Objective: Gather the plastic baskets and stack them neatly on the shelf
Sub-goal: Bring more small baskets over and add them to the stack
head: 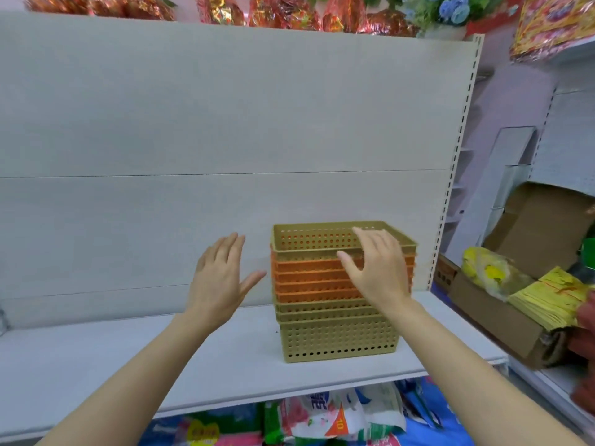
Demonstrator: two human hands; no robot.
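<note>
Olive and orange plastic: the basket stack (pixel 338 294) stands on the white shelf (pixel 128 365), toward its right end, close to the slotted upright (pixel 450 188). Nested order as I read it: olive baskets at the bottom, several orange baskets (pixel 309 281) in the middle, one olive basket (pixel 322 236) on top.

My left hand (pixel 219 284) is just left of the stack, palm flat, fingers spread, touching nothing. My right hand (pixel 376 272) is in front of the stack's upper right part, also spread and holding nothing; I cannot tell whether the fingertips rest on the top rim.

Step in hand, by my judgement: squaring up the finished stack, or letting go of it after the top basket went on. The rims look slightly offset, the orange ones sitting a little left of the bottom olive ones.

Next move would call for both palms pressing in from opposite sides of the stack to align the rims, gently, since light plastic slides easily on the smooth shelf. No loose baskets are visible near the stack.
</note>
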